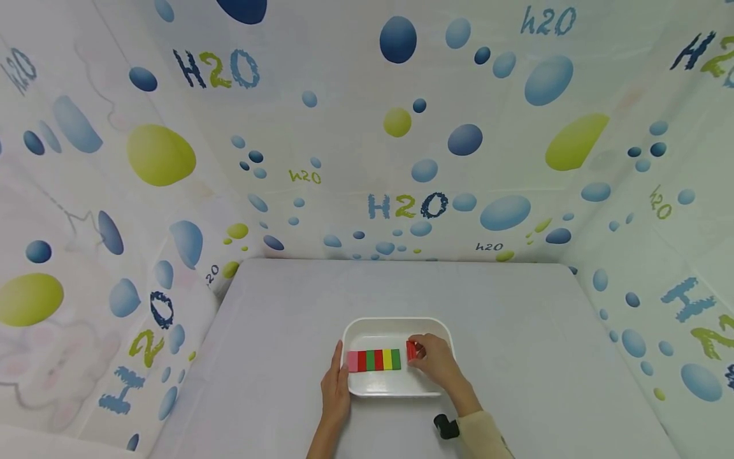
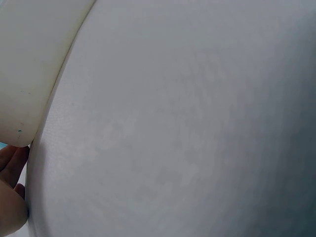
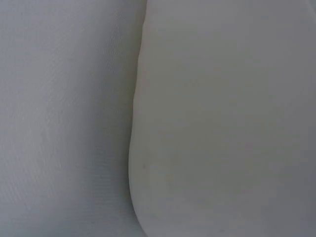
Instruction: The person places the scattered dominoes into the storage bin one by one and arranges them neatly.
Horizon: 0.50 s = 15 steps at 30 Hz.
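In the head view, a white tray [image 1: 395, 385] lies on the table. A row of several coloured blocks [image 1: 374, 360] runs side by side along its left half: pink, red, green, red, yellow and green. My right hand [image 1: 437, 361] reaches over the tray's right side and pinches a red block [image 1: 410, 350], a short gap to the right of the green end of the row. Against the tray's left edge rests my left hand [image 1: 336, 390], its fingers fairly straight along the outside. The left wrist view catches part of the left hand [image 2: 12, 197] beside the tray wall [image 2: 34, 64].
A small black object [image 1: 446, 426] lies on the table near the right sleeve [image 1: 484, 437], in front of the tray. The pale table surface [image 1: 275, 331] spreads around the tray. Sheets printed with bubbles [image 1: 424, 170] stand behind and at both sides.
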Motion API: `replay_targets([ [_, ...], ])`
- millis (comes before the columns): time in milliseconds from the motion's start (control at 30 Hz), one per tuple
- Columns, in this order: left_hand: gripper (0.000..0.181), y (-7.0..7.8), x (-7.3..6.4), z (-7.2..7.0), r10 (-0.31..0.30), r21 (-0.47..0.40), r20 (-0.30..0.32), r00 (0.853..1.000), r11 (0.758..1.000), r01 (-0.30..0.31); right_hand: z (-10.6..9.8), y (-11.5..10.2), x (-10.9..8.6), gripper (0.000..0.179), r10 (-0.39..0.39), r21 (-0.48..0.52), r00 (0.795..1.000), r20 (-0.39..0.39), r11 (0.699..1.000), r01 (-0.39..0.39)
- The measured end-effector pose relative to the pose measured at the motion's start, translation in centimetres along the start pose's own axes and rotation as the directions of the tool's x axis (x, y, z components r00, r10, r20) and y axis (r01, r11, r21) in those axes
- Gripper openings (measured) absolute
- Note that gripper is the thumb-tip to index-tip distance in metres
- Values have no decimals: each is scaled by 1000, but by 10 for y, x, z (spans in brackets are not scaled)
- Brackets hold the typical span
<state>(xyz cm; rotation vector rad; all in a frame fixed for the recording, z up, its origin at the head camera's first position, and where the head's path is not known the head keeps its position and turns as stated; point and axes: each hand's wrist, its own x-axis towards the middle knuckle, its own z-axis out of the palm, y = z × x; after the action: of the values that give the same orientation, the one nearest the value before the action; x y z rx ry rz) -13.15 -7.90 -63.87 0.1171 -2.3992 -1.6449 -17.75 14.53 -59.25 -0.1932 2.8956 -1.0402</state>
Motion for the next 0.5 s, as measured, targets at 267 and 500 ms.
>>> replay_targets([
  [267, 50, -1, 1, -1, -27, -10, 17, 999, 1000, 28, 8, 1, 5, 39, -2, -31, 1000, 13, 1000, 3],
  [500, 50, -1, 1, -2, -41, -22, 26, 999, 999, 41, 13, 3, 5, 38, 32, -17, 998, 55, 999, -31],
])
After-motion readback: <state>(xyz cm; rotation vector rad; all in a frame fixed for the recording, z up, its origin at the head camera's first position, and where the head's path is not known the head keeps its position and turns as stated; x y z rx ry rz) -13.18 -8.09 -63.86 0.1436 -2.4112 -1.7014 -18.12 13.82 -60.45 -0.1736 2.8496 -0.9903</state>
